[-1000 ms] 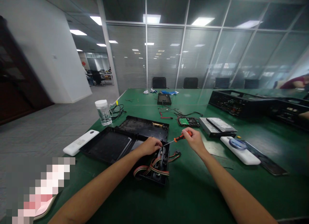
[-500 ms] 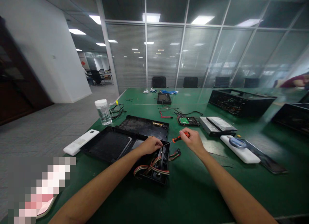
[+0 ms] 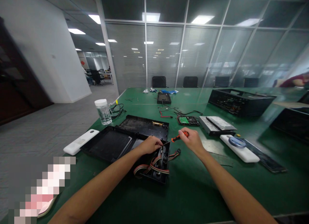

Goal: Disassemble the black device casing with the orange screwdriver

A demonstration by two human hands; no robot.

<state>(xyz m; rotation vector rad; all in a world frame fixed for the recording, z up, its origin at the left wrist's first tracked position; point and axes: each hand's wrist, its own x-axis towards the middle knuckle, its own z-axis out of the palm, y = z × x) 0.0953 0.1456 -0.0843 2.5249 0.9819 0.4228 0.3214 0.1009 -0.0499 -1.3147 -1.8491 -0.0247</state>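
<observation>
My right hand (image 3: 190,141) is closed round an orange-handled screwdriver (image 3: 179,137), whose shaft slants down-left to the edge of a black opened device case (image 3: 113,146). My left hand (image 3: 150,145) rests on that same edge with its fingers curled by the screwdriver tip; whether it holds anything is hidden. Striped ribbon cables (image 3: 152,166) spill from the black part below my hands. All of this lies on the green table (image 3: 188,188).
A white slim device (image 3: 80,141) and a clear jar (image 3: 103,112) stand to the left. A green circuit board (image 3: 187,120), a metal drive (image 3: 217,125), a white bar with a round disc (image 3: 238,147) and black chassis (image 3: 241,101) lie right. A person's sleeve (image 3: 293,82) shows far right.
My right hand and the screwdriver have crept slightly left toward the case edge. The view has shifted a little; the black chassis at far right has moved.
</observation>
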